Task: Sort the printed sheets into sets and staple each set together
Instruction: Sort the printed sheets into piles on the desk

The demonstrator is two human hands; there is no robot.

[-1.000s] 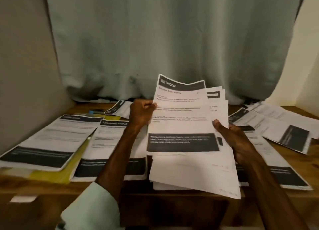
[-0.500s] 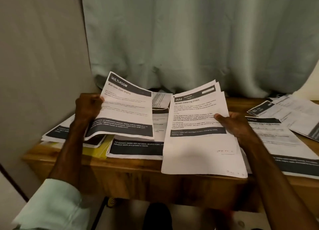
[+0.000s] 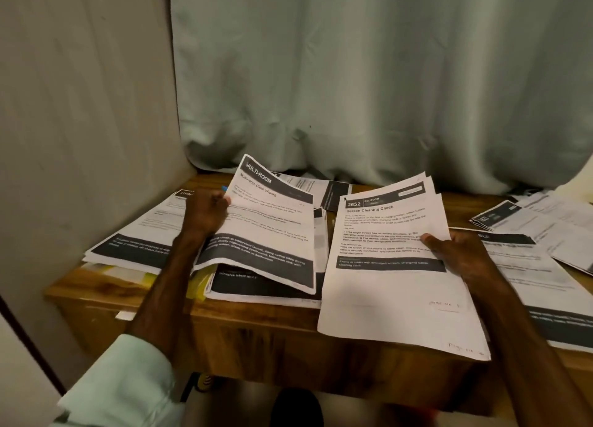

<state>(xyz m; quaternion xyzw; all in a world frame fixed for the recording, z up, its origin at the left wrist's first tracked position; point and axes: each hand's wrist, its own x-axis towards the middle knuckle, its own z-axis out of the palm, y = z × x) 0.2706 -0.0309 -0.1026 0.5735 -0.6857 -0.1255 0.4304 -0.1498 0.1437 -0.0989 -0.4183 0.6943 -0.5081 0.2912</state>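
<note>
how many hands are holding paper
2: the left hand grips the MULTI-ROOM sheet at its left edge; the right hand holds the Screen Cleaning Check stack at its right edge.

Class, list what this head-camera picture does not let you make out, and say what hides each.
Head view: the small print on the MULTI-ROOM sheet is blurred.
Head view: the pages under the Screen Cleaning Check sheet are covered by it.
Head view: the right-hand pile is cut off by the frame edge.

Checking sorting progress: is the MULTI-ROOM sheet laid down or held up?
Held up. The left hand grips the MULTI-ROOM sheet by its left edge, with its top raised off the piles.
</note>
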